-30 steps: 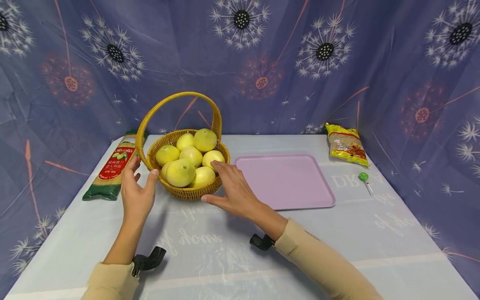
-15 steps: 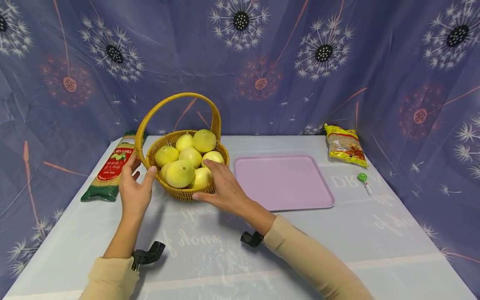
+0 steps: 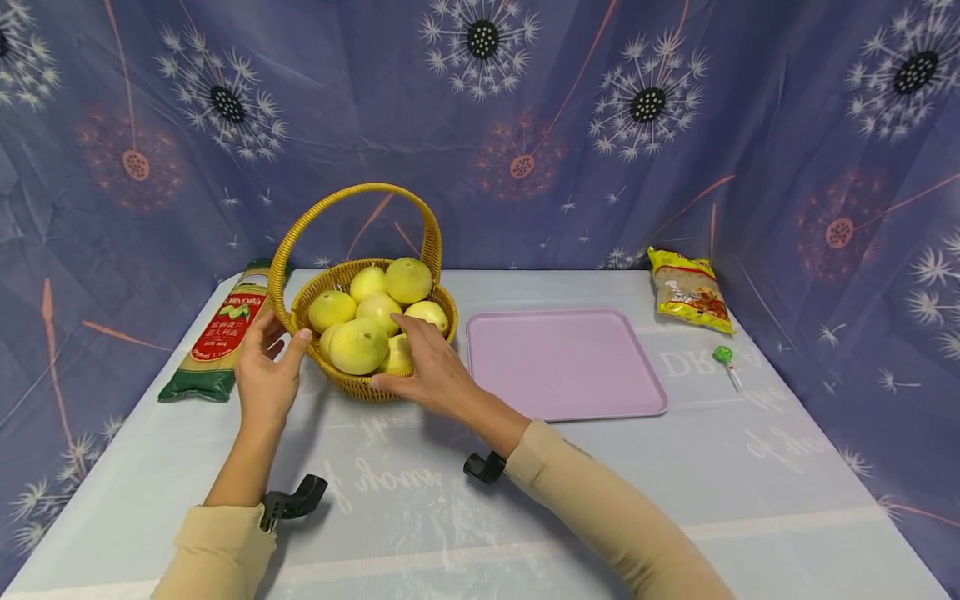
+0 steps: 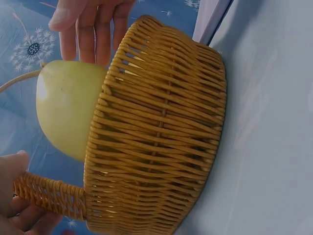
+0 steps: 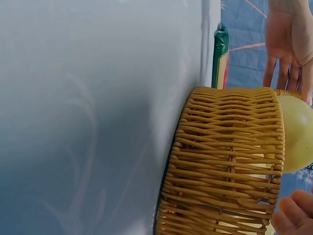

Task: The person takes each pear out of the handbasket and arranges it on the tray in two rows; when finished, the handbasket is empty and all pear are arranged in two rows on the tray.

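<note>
A yellow wicker basket (image 3: 360, 388) with a tall arched handle (image 3: 432, 250) stands left of centre and holds several round yellow-green fruits (image 3: 358, 347), like grapefruits. My left hand (image 3: 266, 379) is at the left base of the handle; in the left wrist view the handle base (image 4: 54, 198) runs between thumb and fingers. The right hand (image 3: 435, 367) reaches over the near right rim, fingers over a front fruit (image 3: 397, 358) and thumb by the rim. In the left wrist view those fingers (image 4: 102, 34) are extended beside a fruit (image 4: 68, 110); firm contact cannot be seen.
A lilac tray (image 3: 566, 367) lies right of the basket. The green and red pasta packet (image 3: 217, 333) is at the left, behind my left hand. Farther right are a yellow snack bag (image 3: 690, 290) and a green lollipop (image 3: 723, 355). Patterned curtains (image 3: 517, 225) enclose the white table.
My right hand has moved left and inward, from the basket's right rim to over the front fruit. The left hand has hardly shifted at the handle base.
</note>
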The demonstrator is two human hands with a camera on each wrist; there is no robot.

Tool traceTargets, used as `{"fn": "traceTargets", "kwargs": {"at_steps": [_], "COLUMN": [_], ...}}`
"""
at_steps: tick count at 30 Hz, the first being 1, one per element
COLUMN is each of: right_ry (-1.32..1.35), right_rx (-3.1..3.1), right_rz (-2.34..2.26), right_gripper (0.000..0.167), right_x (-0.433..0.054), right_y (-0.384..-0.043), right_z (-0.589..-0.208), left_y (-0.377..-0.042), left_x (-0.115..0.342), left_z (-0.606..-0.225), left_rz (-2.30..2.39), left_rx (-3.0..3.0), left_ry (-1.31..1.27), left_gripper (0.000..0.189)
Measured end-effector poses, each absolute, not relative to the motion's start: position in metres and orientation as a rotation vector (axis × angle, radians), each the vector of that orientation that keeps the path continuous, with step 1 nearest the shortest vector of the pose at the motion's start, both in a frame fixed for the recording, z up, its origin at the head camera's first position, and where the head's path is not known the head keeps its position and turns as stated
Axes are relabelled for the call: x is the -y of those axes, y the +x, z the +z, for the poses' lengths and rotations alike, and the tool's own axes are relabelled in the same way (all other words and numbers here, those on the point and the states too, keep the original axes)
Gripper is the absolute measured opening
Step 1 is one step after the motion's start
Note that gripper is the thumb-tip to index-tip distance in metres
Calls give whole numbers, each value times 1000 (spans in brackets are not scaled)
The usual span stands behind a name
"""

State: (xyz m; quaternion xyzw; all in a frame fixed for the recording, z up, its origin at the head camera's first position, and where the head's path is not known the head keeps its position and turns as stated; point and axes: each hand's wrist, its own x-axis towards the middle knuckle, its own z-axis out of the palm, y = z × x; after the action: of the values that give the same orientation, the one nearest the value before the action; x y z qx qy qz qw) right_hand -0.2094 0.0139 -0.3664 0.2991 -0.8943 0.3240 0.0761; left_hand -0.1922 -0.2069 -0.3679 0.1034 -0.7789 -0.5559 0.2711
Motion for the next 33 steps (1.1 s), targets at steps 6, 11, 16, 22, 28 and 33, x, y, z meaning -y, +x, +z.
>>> {"fn": "traceTargets", "kwargs": {"at_steps": [6,11,16,22,28,33], "right_ry": [902,911,920,921,895,891], "right_rx": [2695,2678,2663,2668,2711,2733], "right_rz": [994,970,941,957,964,993], "right_gripper": [90,90,90,91,92,92], "right_x": [-9,-5,-3,0,3,5], "right_y": [-211,-214,-217,-220,-222,-225], "right_z": [-367,-367,-369,-370,-370,-370], "left_y": [-194,-195,-194,-180,-167,-158], "left_x": [209,209,209,205,201,197], "left_z": [-371,-375,-382,-394,-403,-407], "left_rz": [-1545,-1563,-1539,-1372,-1258,-1209], "left_rx": [2072,2050,2074,2013,1950,1982], "left_ry": [269,230,237,181,-36,-116], "left_gripper": [55,57,61,52,41,40]}}
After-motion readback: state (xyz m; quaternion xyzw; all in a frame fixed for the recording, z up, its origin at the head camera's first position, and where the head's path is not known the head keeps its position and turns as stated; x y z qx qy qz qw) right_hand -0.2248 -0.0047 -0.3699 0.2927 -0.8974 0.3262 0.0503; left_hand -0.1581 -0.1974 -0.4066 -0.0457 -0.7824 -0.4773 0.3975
